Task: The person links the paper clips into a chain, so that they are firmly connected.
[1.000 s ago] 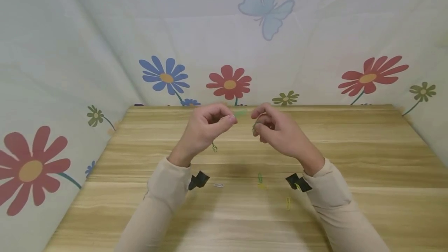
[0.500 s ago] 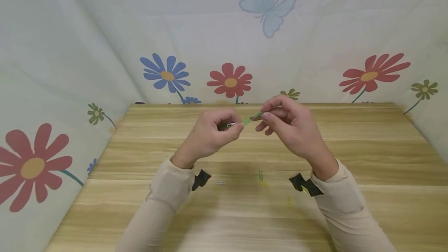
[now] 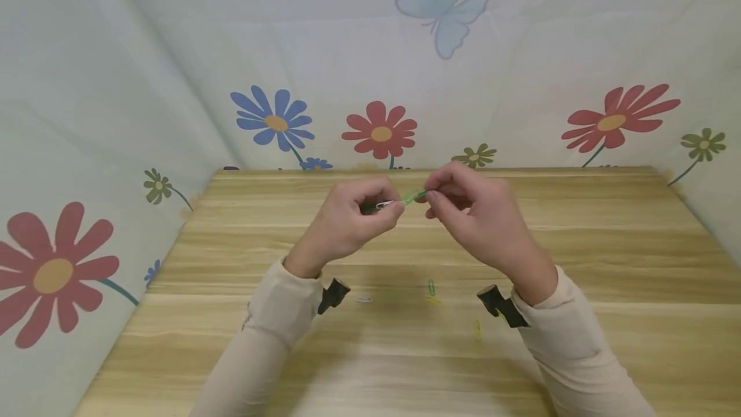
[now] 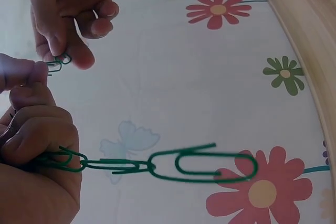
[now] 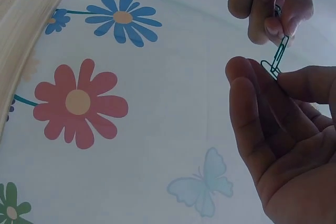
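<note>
My left hand (image 3: 359,217) grips a chain of paper clips above the table. In the left wrist view, linked green paper clips (image 4: 256,167) stick out of its curled fingers. A white paper clip (image 3: 384,204) shows beside the left thumb in the head view. From the left fingertips a green paper clip (image 5: 281,51) points toward my right hand (image 3: 486,217). Thumb and index finger of the right hand pinch another green paper clip (image 5: 271,67), which meets the first one. Whether the two are hooked together, I cannot tell.
On the wooden table (image 3: 231,352) below lie a white paper clip (image 3: 363,300), a green paper clip (image 3: 431,287), and two yellow ones, one yellow paper clip (image 3: 477,329) nearer the front. Black camera mounts (image 3: 334,296) sit at both wrists. A flowered cloth (image 3: 492,101) hangs behind.
The hands were apart a second ago; the right hand then brought its green paper clip against the one in the left hand. Since half a second ago, the right fingers have shifted slightly left.
</note>
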